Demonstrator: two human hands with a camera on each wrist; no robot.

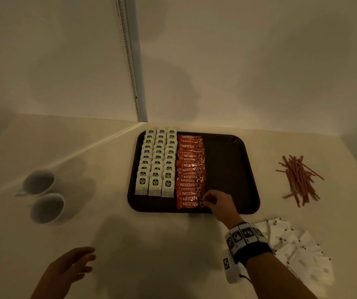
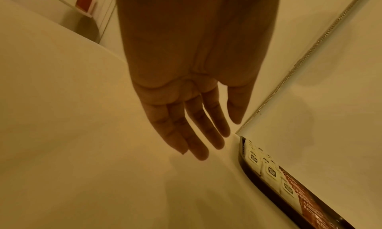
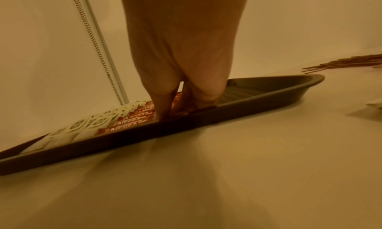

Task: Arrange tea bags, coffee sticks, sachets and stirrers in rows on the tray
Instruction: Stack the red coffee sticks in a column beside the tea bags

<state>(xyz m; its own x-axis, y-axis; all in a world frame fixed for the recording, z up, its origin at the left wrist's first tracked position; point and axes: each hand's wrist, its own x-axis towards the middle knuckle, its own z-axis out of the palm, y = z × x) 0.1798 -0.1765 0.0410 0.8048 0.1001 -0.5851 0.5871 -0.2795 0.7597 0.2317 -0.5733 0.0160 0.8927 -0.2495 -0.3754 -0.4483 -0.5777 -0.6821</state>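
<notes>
A dark brown tray (image 1: 227, 169) lies on the pale counter. Its left part holds white tea bags (image 1: 158, 160) in three columns. Beside them runs one column of orange coffee sticks (image 1: 189, 169). The tray's right part is bare. My right hand (image 1: 204, 200) sits at the right end of the nearest coffee sticks, its curled fingertips pinching the end of one. In the right wrist view the fingers (image 3: 163, 108) reach down onto the orange sticks (image 3: 134, 119) just behind the tray rim (image 3: 258, 108). My left hand (image 1: 76, 264) hovers with straight fingers (image 2: 198, 134) and holds nothing.
A loose pile of brown stirrers (image 1: 298, 180) lies right of the tray. White sachets (image 1: 298, 249) are spread at the near right under my right forearm. Two white cups (image 1: 38, 182) (image 1: 47, 208) stand at the left. Walls meet in a corner behind the tray.
</notes>
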